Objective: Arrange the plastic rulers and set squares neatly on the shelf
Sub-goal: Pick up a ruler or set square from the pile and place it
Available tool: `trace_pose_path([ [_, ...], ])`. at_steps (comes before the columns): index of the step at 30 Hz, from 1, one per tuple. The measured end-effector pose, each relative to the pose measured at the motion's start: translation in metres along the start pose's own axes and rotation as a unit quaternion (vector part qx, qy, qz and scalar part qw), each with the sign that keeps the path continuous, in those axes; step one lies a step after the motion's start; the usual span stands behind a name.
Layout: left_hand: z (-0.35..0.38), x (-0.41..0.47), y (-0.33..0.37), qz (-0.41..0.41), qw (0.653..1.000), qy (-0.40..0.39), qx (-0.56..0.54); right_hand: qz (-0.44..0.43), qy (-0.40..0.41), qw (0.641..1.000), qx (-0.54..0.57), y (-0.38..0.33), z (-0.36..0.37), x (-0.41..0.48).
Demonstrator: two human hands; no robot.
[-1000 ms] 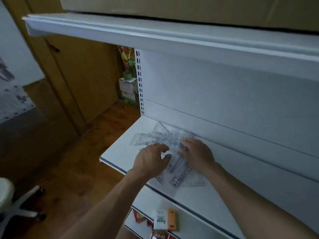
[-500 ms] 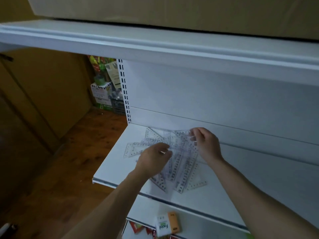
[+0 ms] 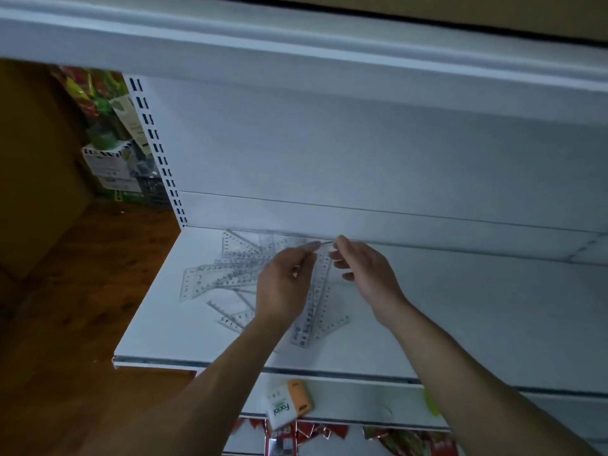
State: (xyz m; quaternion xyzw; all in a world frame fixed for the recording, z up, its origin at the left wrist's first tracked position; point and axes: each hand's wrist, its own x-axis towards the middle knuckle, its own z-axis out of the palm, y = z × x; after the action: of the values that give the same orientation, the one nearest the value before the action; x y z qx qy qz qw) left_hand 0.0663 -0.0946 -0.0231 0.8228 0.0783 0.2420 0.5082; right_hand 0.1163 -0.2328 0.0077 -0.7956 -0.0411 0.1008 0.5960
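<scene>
A loose pile of clear plastic rulers and set squares [image 3: 230,274] lies fanned out on the white shelf [image 3: 460,307], near its left end and back wall. My left hand [image 3: 286,281] and my right hand [image 3: 365,271] hover over the pile's right side. Both pinch the far end of one clear ruler [image 3: 317,291], which runs from my fingertips down toward the shelf's front edge. Its far end is lifted off the pile. Other rulers lie partly hidden beneath my left hand.
An upper shelf [image 3: 296,44] overhangs close above. On the lower shelf sits a white and orange box [image 3: 289,404] above red packets [image 3: 312,432]. A slotted upright [image 3: 158,153] marks the shelf's left end, with stacked goods [image 3: 112,153] and wooden floor [image 3: 82,274] beyond.
Both hands have risen from pressing on the pile and moved toward the back wall. They now pinch one ruler's far end together. The camera has shifted right and closer.
</scene>
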Motion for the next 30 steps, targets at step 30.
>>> trace_pose_path([
  [30,0.339,-0.163,0.252,-0.16,0.902,-0.281,-0.284,0.033,0.175,0.984,-0.023,0.134,-0.446,-0.195],
])
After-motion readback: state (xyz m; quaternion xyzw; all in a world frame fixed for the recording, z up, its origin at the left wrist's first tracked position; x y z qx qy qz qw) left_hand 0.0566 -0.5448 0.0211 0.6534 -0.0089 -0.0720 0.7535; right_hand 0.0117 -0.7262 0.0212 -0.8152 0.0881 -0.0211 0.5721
